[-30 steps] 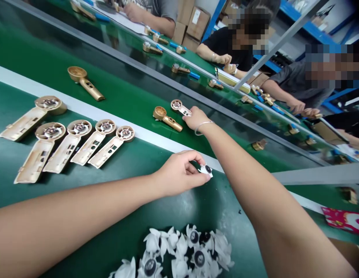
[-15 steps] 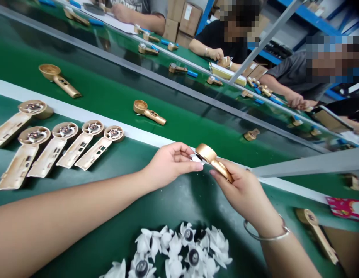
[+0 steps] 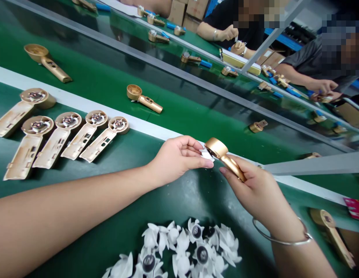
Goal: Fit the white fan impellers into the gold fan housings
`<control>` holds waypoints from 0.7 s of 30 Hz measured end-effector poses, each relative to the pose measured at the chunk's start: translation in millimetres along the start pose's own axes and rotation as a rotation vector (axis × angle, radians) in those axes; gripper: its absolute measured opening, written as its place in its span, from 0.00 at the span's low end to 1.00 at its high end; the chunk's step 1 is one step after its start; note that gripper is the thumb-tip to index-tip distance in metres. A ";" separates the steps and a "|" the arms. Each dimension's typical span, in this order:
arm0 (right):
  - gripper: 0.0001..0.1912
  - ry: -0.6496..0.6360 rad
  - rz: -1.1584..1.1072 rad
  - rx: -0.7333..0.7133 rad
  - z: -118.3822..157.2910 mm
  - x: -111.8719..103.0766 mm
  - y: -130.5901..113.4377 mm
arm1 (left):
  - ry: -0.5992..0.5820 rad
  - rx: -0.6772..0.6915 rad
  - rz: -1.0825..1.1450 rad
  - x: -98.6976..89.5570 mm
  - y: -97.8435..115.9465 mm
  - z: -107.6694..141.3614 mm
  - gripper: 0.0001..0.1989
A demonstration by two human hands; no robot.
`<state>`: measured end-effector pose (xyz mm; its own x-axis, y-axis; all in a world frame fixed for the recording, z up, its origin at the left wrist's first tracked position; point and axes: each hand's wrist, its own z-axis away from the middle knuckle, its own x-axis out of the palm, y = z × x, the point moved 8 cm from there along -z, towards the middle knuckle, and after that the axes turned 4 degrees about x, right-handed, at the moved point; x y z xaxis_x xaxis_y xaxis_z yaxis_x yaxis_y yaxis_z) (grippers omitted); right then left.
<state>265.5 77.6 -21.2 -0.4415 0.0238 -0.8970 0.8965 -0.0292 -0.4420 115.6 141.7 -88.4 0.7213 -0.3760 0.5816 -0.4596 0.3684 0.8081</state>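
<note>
My left hand (image 3: 182, 156) pinches a white fan blade piece (image 3: 207, 155) at its fingertips, close against the round head of a gold fan body. My right hand (image 3: 254, 181) is wrapped round the handle of that gold fan body (image 3: 216, 147), its round head tilted toward the left hand. Below, near the bottom edge, lies a pile of white fan blades (image 3: 182, 251), some showing dark round centres. Several gold fan housings (image 3: 66, 120) with motors inside rest in a row at the left.
Gold housings (image 3: 135, 92) lie on the green belt (image 3: 98, 88) beyond the white edge strip. A grey metal bar (image 3: 315, 164) crosses at right. Another gold housing (image 3: 327, 220) sits at far right. Across the line, people's hands (image 3: 324, 88) work among gold and blue parts.
The view has shifted, so most things appear displaced. Both hands still hold the blade piece and fan body together. Across the line, a person's hand has risen from the other hand.
</note>
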 end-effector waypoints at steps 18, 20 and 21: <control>0.17 0.041 0.319 -0.252 4.7 0.9 -17.3 | 0.033 -0.100 0.129 -3.9 0.6 -1.3 0.20; 0.17 0.039 0.269 -0.229 3.8 2.2 -17.8 | 0.025 -0.098 0.130 -3.8 1.2 -1.4 0.20; 0.16 0.038 0.241 -0.208 3.3 3.0 -17.8 | 0.028 -0.096 0.129 -4.3 1.6 -1.5 0.20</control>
<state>248.1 74.9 -16.0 -0.2174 0.0787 -0.9729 0.9650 0.1668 -0.2022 112.5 145.2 -89.8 0.6743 -0.2973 0.6760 -0.4982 0.4925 0.7136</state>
